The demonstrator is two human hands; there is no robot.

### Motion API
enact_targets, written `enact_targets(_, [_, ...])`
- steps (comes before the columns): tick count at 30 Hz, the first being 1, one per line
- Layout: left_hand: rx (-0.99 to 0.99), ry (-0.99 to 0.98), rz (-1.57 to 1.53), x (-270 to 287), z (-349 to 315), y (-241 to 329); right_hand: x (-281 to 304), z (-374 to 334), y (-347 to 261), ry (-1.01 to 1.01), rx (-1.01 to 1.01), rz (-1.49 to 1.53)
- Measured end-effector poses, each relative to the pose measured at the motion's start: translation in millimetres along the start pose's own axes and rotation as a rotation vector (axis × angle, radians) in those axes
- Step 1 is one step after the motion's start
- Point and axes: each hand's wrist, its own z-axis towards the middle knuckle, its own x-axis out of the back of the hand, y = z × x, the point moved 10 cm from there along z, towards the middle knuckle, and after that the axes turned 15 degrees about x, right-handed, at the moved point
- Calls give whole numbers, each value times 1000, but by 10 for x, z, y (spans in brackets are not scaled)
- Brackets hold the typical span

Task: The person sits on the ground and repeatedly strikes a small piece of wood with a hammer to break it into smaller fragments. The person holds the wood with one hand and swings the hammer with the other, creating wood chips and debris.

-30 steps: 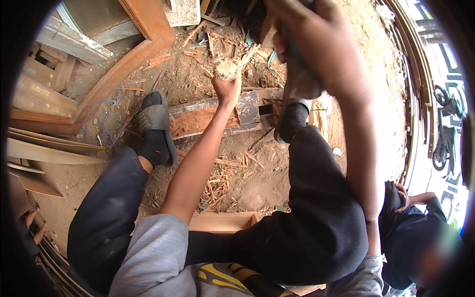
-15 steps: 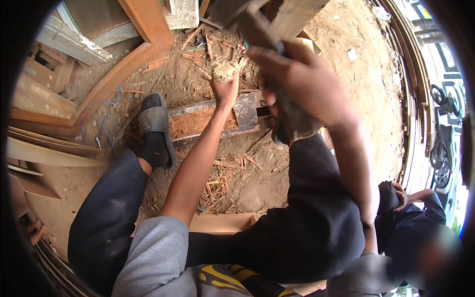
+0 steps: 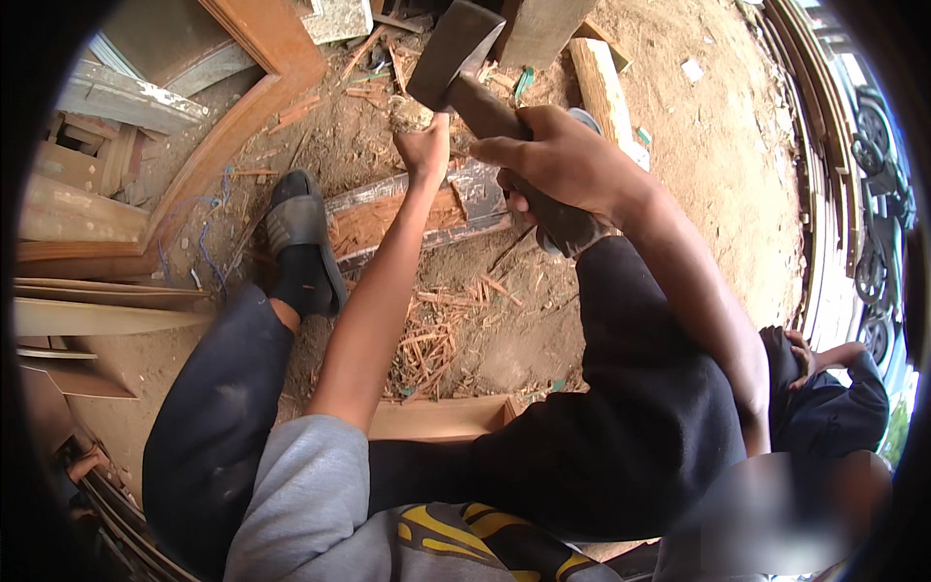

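My right hand [image 3: 582, 160] is wrapped round the thick dark wooden handle of a hatchet [image 3: 456, 53]. Its broad dark metal head hangs close above my left fist. My left hand [image 3: 425, 153] is closed round an upright piece whose pale, frayed wooden end [image 3: 412, 114] sticks up from the fist. Its lower part is hidden, so I cannot make out what tool it belongs to. On the ground below lies a dark, weathered timber [image 3: 393, 218] with a reddish, hollowed face, between my sandalled left foot [image 3: 301, 228] and my right foot.
Wood chips [image 3: 427, 349] litter the dirt. Brown frames [image 3: 281, 87] and boards [image 3: 107, 315] lean at the left. A thick post [image 3: 543, 29] and a pale wood block [image 3: 601, 87] stand ahead. Another person [image 3: 829, 403] sits at the right, near stacked planks [image 3: 824, 194].
The hatchet, blurred before, now shows sharply, its head lower and nearer my left fist. My left hand stays closed round the frayed wooden end.
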Motion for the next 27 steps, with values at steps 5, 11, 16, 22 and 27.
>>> enact_targets(5, [78,-3,81,7,-29,16,492,-191,-954,316,527,-113])
enact_targets(11, [108,-54,71,-64,5,-109,475,-123,-1023,597,707,-297])
enact_targets(16, [-115,-60,170,-127,-18,180,-130,241,182,-6,181,-461])
enact_targets(22, [-17,-17,-3,-20,-32,25,189,-54,-250,163,186,-74])
enact_targets(27, [72,-78,34,-258,-104,-10,684,-609,-1641,429,706,-168])
